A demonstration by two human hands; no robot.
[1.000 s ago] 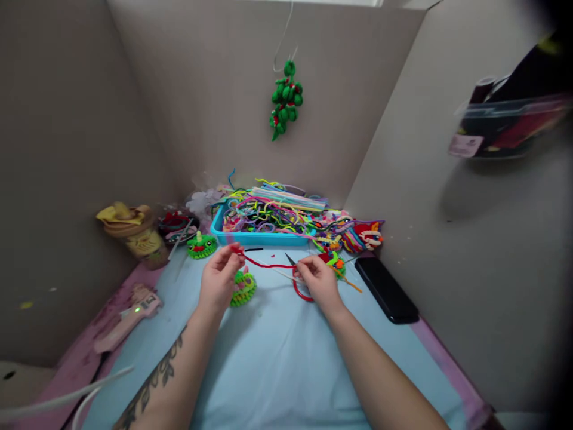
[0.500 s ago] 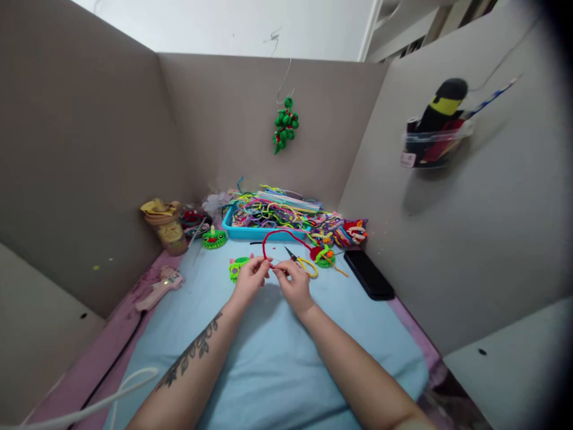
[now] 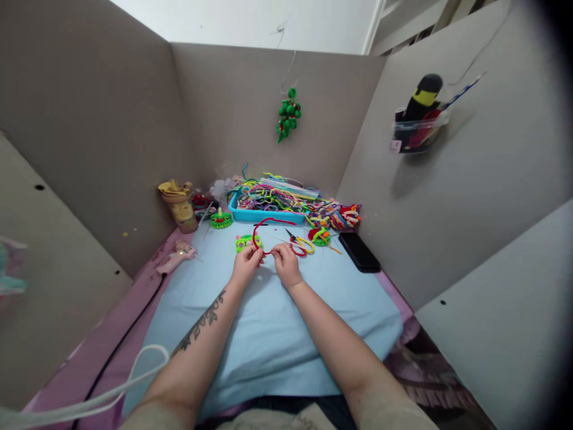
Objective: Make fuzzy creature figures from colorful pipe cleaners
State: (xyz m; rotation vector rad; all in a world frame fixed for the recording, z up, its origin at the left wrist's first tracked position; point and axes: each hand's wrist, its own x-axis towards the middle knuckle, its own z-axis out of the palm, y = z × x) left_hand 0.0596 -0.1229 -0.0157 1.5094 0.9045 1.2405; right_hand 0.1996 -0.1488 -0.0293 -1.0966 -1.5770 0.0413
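The red pipe cleaner (image 3: 262, 230) arches up over the blue mat (image 3: 268, 334), just in front of the turquoise tray (image 3: 250, 216), with both ends brought down to the hands. The left hand (image 3: 246, 266) pinches one end in a closed grip; the right hand (image 3: 286, 269) pinches the other end likewise, fingertips nearly touching the left. For a clean bend or twist, the judgement is: keep both pinches close to the crossing point, hold one hand steady and rotate the other, and keep the loop clear of nearby items. The scissors (image 3: 298, 243) lie just beyond the right hand, points toward the tray. A green woven piece (image 3: 244, 242) lies just beyond the left hand. A dark phone (image 3: 359, 252) rests well to the right on the desk. A glue gun (image 3: 176, 258) lies at the left edge
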